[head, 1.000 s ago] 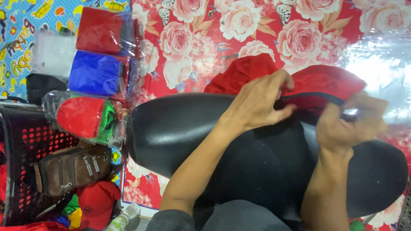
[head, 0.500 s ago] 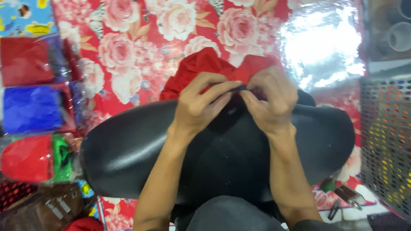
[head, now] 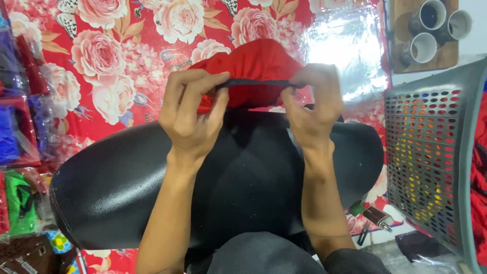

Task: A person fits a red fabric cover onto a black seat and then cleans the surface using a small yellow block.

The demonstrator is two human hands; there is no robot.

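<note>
A red cloth piece (head: 256, 66) with a black edge strip is stretched between both hands above a black padded cushion (head: 116, 182). My left hand (head: 193, 114) pinches the black edge at its left end. My right hand (head: 312, 104) pinches the same edge at its right end. The strip runs taut and level between the fingertips. The red cloth bulges upward behind the hands, over the floral cover. My forearms lie across the cushion.
A red floral plastic cover (head: 111, 66) lies under the cushion. A grey perforated basket (head: 431, 167) stands at the right. Several cups sit on a wooden tray (head: 431, 35) at top right. Bagged coloured cloth (head: 15, 152) lines the left edge. A small padlock (head: 378, 217) lies near the basket.
The view has swung right, so the bagged cloth slid to the left edge. My hands came together, then spread apart along the black edge, pulling it taut.
</note>
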